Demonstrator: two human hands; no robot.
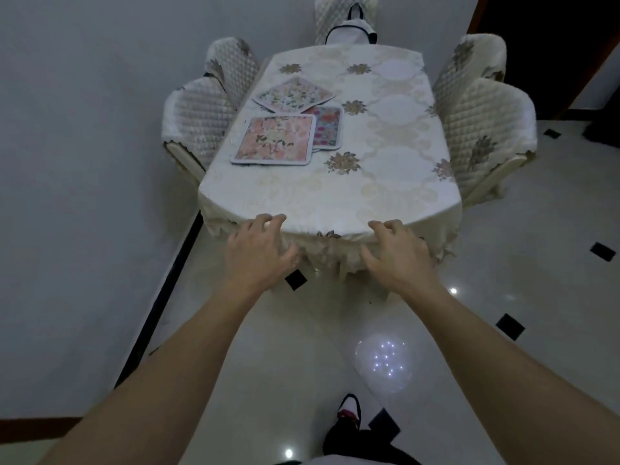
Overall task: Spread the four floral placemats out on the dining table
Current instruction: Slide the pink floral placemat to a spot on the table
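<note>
Floral placemats lie clustered on the left half of the dining table [385, 182], which wears a cream tablecloth. A pink mat [275, 139] is nearest. A darker red-and-blue mat [327, 127] is partly tucked under it on the right. A pale mat [293, 95] sits turned like a diamond behind them. A fourth mat may peek out under the pink one, but I cannot tell. My left hand [260, 248] and my right hand [396, 251] hover at the table's near edge, fingers spread, holding nothing, far from the mats.
Quilted covered chairs stand at the left [198, 119], the right [486, 129] and the far end [345, 15], the far one with a bag on it. A wall runs close along the left. Glossy tiled floor [520, 263] lies to the right and below me.
</note>
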